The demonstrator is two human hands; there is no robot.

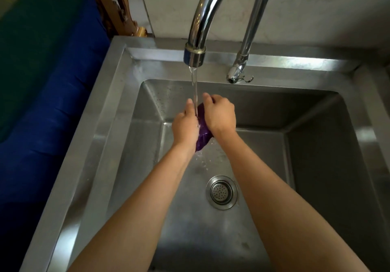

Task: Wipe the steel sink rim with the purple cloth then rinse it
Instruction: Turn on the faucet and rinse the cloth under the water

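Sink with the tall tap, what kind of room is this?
Probably a home kitchen or wash area: a deep steel sink with a drain strainer, a tall curved tap running water, and a purple cloth held under it.

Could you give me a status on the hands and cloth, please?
Crumpled purple cloth gripped by left hand and right hand. Under running water, above steel sink. Nothing obstructing.
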